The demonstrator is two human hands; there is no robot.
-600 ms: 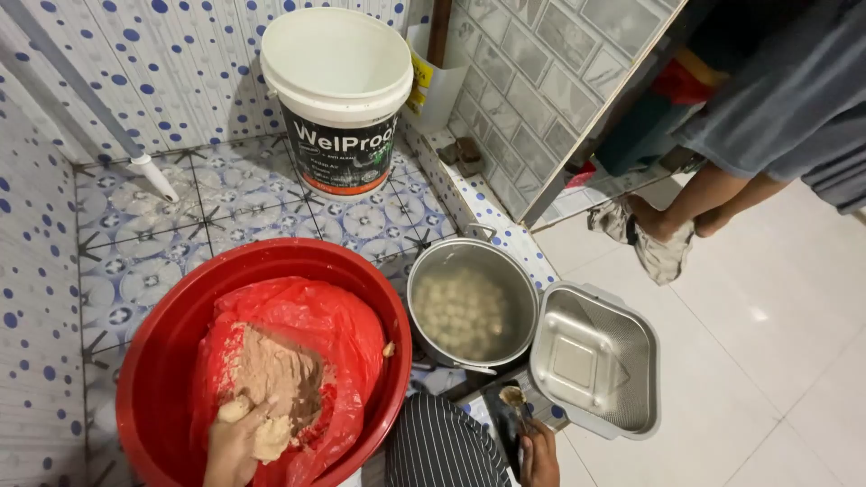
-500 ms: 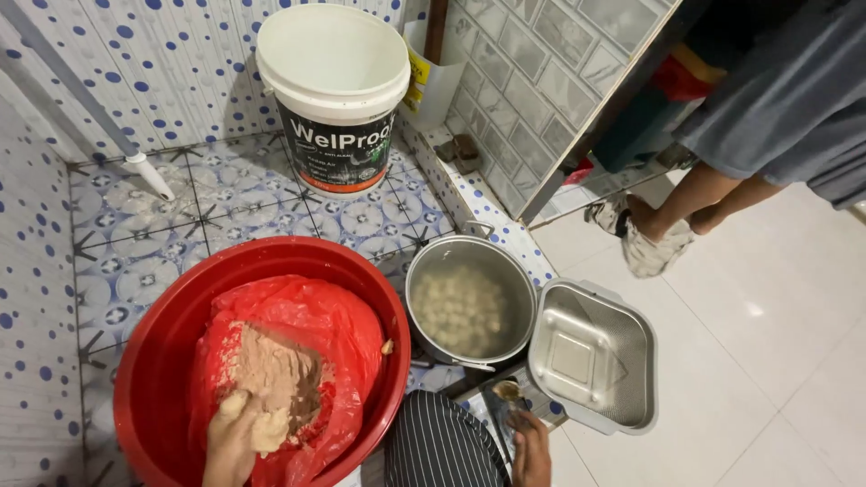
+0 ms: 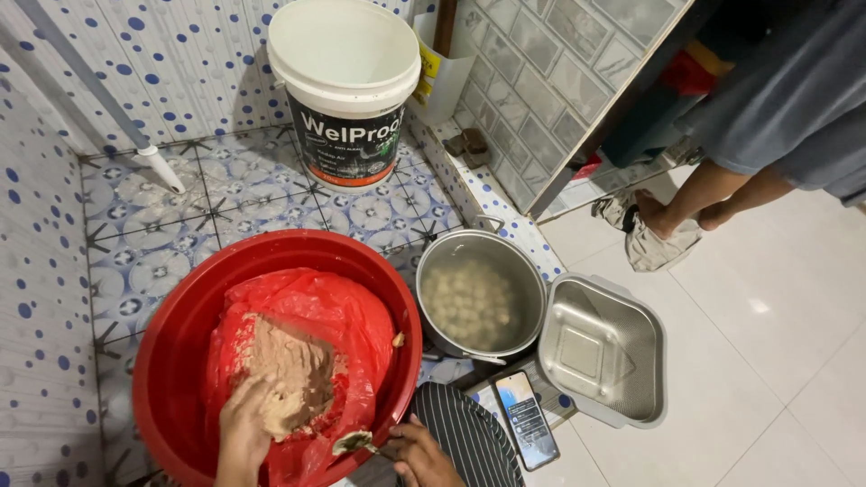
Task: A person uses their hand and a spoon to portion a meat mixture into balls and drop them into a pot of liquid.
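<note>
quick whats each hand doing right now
Left hand: pressed into the brown paste in the red basin; grip cannot be told.
Right hand: closed on a spoon.

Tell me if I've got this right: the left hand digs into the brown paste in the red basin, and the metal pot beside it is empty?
Not quite. The head view shows the metal pot holding pale round balls in liquid, not empty. The rest holds: the left hand is in the brown paste inside the red basin.
</note>
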